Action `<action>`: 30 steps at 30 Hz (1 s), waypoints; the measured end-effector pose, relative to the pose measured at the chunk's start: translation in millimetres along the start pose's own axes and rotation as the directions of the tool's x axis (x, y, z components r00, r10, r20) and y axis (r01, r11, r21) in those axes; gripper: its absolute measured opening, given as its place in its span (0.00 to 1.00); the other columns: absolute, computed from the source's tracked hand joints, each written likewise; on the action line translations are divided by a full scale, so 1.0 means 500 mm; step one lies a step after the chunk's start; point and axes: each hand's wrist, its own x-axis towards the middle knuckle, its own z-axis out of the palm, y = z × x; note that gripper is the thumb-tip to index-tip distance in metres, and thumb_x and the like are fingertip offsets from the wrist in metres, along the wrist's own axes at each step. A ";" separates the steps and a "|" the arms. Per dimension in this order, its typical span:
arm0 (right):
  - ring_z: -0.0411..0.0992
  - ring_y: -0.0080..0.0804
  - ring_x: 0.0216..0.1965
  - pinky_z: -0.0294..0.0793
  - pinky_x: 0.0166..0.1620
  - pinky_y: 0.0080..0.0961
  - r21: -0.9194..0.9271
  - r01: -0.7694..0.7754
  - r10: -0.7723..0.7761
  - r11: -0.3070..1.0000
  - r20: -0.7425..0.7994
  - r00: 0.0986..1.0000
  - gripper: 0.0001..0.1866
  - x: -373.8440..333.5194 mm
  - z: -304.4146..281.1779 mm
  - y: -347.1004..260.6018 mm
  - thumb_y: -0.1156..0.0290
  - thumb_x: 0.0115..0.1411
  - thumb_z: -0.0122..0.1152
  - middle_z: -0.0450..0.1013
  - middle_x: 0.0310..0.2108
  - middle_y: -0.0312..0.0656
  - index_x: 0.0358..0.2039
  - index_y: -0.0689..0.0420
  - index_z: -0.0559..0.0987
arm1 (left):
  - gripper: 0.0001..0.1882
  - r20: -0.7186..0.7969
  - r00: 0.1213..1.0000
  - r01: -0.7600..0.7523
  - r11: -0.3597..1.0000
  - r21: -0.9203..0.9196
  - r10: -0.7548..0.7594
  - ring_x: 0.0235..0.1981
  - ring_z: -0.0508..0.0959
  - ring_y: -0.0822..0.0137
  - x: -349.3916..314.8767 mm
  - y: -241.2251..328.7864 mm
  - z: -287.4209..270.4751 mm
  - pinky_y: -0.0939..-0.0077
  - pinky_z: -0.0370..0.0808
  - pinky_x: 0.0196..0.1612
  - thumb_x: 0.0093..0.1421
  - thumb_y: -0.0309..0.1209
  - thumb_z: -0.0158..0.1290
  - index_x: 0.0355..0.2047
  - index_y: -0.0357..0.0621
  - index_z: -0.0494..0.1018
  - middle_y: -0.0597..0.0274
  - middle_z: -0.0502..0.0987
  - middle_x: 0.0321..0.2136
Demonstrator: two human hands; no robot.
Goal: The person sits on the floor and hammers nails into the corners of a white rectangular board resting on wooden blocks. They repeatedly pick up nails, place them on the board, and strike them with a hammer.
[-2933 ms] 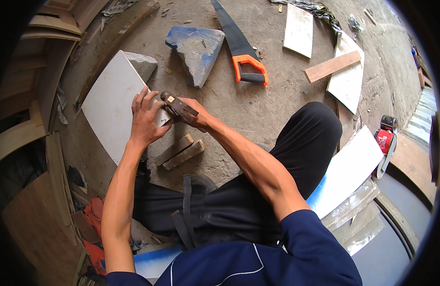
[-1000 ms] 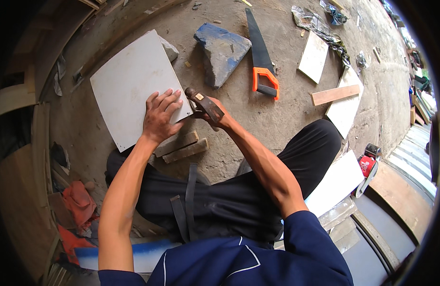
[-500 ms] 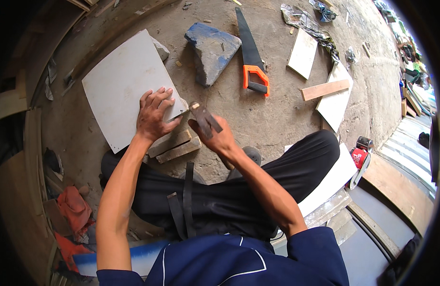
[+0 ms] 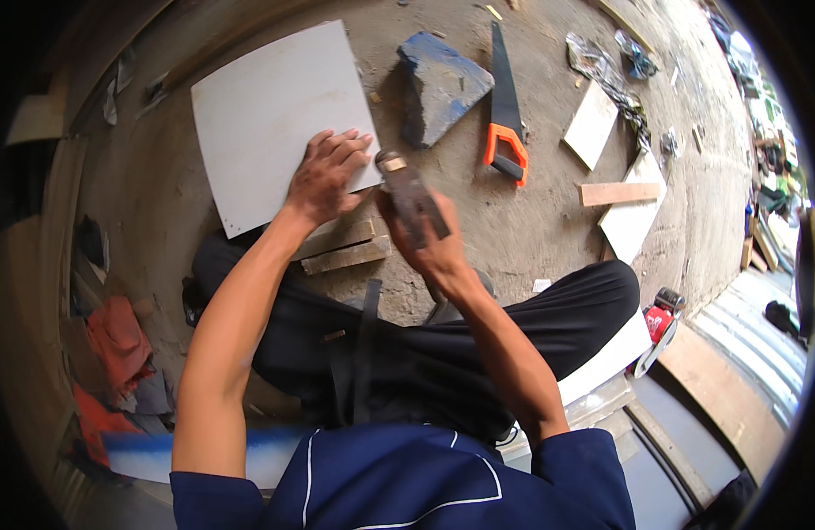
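My left hand point(image 4: 326, 177) lies on the lower right part of a white board point(image 4: 275, 115), its fingers stretched out over the surface. The board rests near wooden blocks point(image 4: 347, 256) that stick out below its right corner. My right hand point(image 4: 438, 243) is closed around a hammer point(image 4: 414, 201), whose dark metal head faces up toward me and hangs just right of the board's edge. Most of the hammer's handle is hidden by the hand. Both hands are close together, with a narrow gap between them.
Beyond the hammer lie a blue-stained stone block point(image 4: 447, 84) and a handsaw point(image 4: 506, 115) with an orange handle. To the right are white board pieces point(image 4: 633, 208), a wood strip point(image 4: 619, 193) and a red power tool point(image 4: 659, 322). Red cloth point(image 4: 116, 340) lies at left.
The view has shifted, so the board and floor things sit further right and higher. The hammer head looks larger and somewhat blurred, nearer to me. My left hand stays on the board.
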 end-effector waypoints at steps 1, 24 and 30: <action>0.75 0.53 0.26 0.73 0.30 0.37 -0.040 0.063 -0.065 0.997 -0.043 0.997 0.09 0.005 0.000 -0.012 0.71 0.59 0.60 0.74 0.25 0.56 0.36 0.63 0.75 | 0.27 0.021 1.000 0.000 1.000 0.004 0.000 0.63 0.66 0.62 -0.003 -0.001 -0.002 0.55 0.56 0.68 0.44 0.37 0.68 0.44 0.48 0.72 0.66 0.72 0.57; 0.74 0.54 0.23 0.72 0.28 0.38 -0.359 0.072 -0.102 0.930 -0.063 0.993 0.08 -0.006 0.020 -0.056 0.72 0.59 0.59 0.72 0.21 0.54 0.28 0.64 0.75 | 0.32 -0.040 0.999 0.030 0.999 -0.038 -0.032 0.63 0.66 0.66 -0.016 -0.004 0.015 0.59 0.58 0.70 0.39 0.34 0.72 0.46 0.51 0.71 0.71 0.71 0.59; 0.65 0.25 0.15 0.65 0.19 0.29 -0.331 -0.207 0.203 0.921 -0.046 0.978 0.12 -0.003 -0.005 0.071 0.65 0.62 0.56 0.67 0.16 0.38 0.32 0.63 0.74 | 0.32 -0.029 1.000 0.010 0.999 -0.047 -0.012 0.63 0.67 0.66 -0.006 0.001 0.011 0.60 0.58 0.70 0.38 0.32 0.72 0.46 0.51 0.72 0.71 0.72 0.58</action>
